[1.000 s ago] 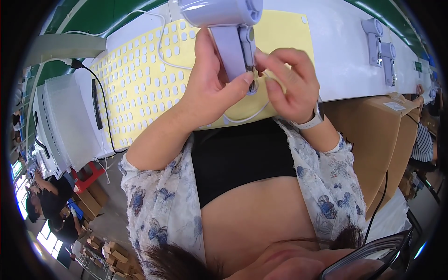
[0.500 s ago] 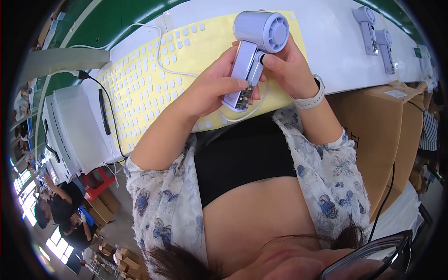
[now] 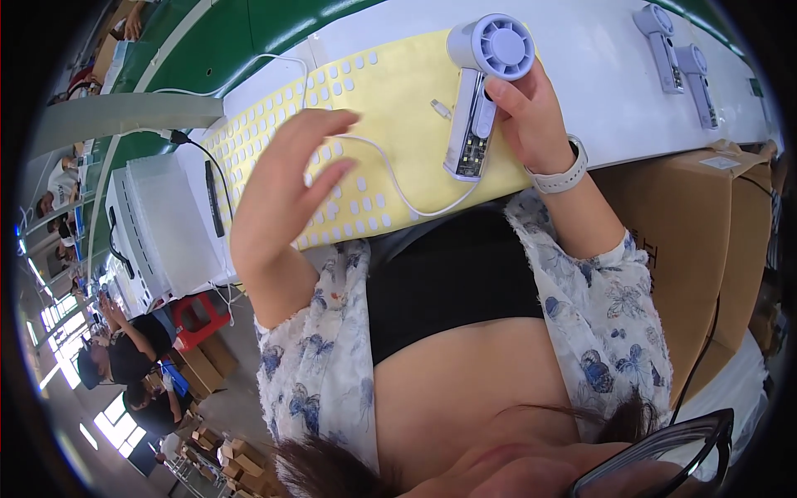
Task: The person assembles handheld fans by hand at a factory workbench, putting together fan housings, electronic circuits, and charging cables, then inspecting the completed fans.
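two hands work above a white bench in the upper half of the frame. the right hand (image 3: 531, 108), a pale watch (image 3: 564, 170) on its wrist, is closed around the handle of a lilac handheld fan (image 3: 481, 83), whose round head points toward the top edge and whose open handle shows a circuit board. the left hand (image 3: 290, 183) hangs left of centre with fingers spread and loose, gripping nothing, over a yellow sheet of small white stickers (image 3: 365, 108). a thin white cable (image 3: 398, 187) curls across the sheet between the hands, its far end near the fan's foot. two more lilac fans (image 3: 681, 50) lie at upper right on the bench. brown cartons (image 3: 706, 241) stand at right; a white machine (image 3: 158, 224) sits at left.
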Action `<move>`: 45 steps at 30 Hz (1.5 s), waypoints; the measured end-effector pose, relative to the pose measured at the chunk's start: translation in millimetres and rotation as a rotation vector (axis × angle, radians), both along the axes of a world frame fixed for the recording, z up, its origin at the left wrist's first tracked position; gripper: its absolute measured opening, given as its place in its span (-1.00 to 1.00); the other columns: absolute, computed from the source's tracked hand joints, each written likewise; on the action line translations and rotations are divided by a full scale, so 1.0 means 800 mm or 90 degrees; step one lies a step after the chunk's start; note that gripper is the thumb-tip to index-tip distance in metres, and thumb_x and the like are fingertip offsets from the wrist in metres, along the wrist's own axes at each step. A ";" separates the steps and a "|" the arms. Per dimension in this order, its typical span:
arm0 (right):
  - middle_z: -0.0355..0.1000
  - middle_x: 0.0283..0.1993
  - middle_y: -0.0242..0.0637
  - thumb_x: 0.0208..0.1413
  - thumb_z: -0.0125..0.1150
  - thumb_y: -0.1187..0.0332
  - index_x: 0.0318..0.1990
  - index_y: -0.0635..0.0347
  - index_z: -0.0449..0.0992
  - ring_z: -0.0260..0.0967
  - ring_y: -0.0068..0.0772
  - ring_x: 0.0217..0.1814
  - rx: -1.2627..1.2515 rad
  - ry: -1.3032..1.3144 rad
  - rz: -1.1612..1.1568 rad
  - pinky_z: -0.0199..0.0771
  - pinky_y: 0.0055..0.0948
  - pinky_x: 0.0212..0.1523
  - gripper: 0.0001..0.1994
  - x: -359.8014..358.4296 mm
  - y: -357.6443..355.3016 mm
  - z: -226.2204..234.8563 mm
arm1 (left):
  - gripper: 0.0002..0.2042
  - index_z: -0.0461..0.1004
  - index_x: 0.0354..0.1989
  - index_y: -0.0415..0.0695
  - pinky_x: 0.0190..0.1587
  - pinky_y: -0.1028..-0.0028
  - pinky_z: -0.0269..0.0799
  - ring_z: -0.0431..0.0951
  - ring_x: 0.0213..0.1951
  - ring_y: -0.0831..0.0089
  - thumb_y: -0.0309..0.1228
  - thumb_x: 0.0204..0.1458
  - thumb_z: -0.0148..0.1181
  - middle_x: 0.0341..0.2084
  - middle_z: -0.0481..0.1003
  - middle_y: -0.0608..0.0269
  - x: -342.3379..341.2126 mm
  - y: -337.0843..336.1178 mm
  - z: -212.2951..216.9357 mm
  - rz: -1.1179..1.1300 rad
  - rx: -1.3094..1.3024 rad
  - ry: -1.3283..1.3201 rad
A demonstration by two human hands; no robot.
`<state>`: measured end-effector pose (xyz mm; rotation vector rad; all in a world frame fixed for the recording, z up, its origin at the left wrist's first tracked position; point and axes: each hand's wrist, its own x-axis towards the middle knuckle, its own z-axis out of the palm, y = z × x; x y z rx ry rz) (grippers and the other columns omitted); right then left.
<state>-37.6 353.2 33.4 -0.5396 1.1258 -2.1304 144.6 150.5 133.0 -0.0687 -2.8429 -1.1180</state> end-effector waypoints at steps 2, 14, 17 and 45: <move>0.34 0.05 -0.32 0.08 0.26 0.42 0.14 0.22 0.23 0.31 -0.47 0.10 -0.003 0.030 -0.006 0.34 -0.42 0.14 -0.52 0.001 0.000 0.000 | -0.72 0.45 -0.14 -0.19 -0.07 0.34 0.36 0.45 -0.16 0.15 -0.56 -0.09 0.23 -0.32 0.45 0.08 0.015 -0.018 -0.022 0.202 -0.181 -0.065; 0.34 0.07 -0.32 0.11 0.22 0.38 0.17 0.20 0.21 0.32 -0.50 0.09 -0.010 0.043 0.000 0.38 -0.44 0.10 -0.51 0.003 0.001 0.003 | -0.87 0.45 -0.36 -0.26 -0.22 0.41 0.40 0.44 -0.30 0.22 -0.64 -0.11 0.20 -0.40 0.41 0.12 0.025 -0.023 -0.060 0.278 -0.100 -0.130; 0.32 0.09 -0.33 0.12 0.20 0.36 0.20 0.19 0.18 0.31 -0.50 0.11 0.002 0.049 0.007 0.37 -0.44 0.10 -0.49 0.002 0.003 0.004 | -0.87 0.44 -0.36 -0.26 -0.24 0.43 0.41 0.44 -0.31 0.23 -0.65 -0.10 0.20 -0.40 0.40 0.13 0.024 -0.028 -0.064 0.264 -0.113 -0.148; 0.30 0.15 -0.23 0.10 0.26 0.24 0.25 0.21 0.14 0.29 -0.36 0.19 -0.021 0.013 0.084 0.34 -0.33 0.17 -0.38 0.002 0.002 0.001 | -0.85 0.36 -0.33 -0.27 -0.29 0.46 0.36 0.43 -0.39 0.32 -0.70 -0.07 0.14 -0.40 0.39 0.16 0.035 -0.039 -0.056 0.329 -0.110 -0.131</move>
